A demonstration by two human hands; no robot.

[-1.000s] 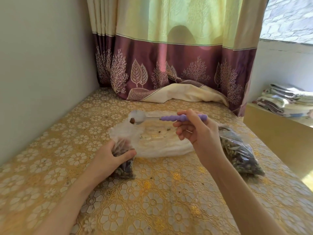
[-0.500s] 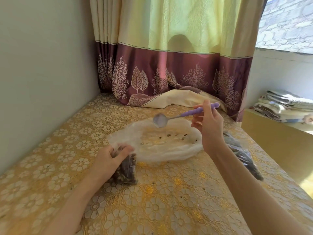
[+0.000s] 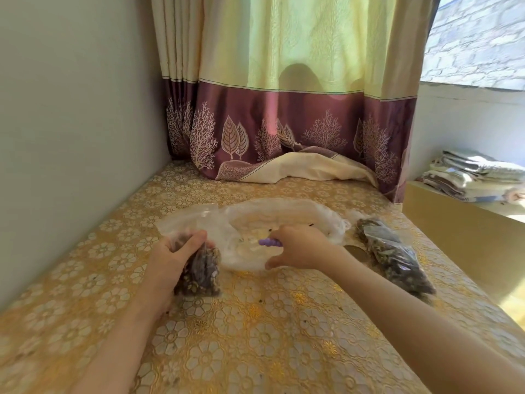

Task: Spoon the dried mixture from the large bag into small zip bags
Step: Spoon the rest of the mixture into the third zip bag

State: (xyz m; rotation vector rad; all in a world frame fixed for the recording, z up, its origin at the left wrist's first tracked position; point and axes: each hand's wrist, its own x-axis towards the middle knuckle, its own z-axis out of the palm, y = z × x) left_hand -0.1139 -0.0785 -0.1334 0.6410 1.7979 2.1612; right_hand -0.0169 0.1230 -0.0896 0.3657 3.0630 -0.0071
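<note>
Purple spoon handle (image 3: 270, 242) sits in the right hand's (image 3: 302, 247) grip over the large bag (image 3: 287, 220). Left hand (image 3: 173, 258) grips a small zip bag (image 3: 201, 273) near the table's (image 3: 255, 336) wall edge.

A big curtain (image 3: 284, 109), yellow on top and purple below, hangs behind the gold flower tablecloth (image 3: 255, 336). Right of the curtain, folded cloths (image 3: 477, 177) sit stacked on a ledge.

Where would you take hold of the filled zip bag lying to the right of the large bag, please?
Grip the filled zip bag at its far top end, coming from above: it lies flat on the tablecloth, its bulging lower part is packed with mixture, and the flatter top should pinch easily.
</note>
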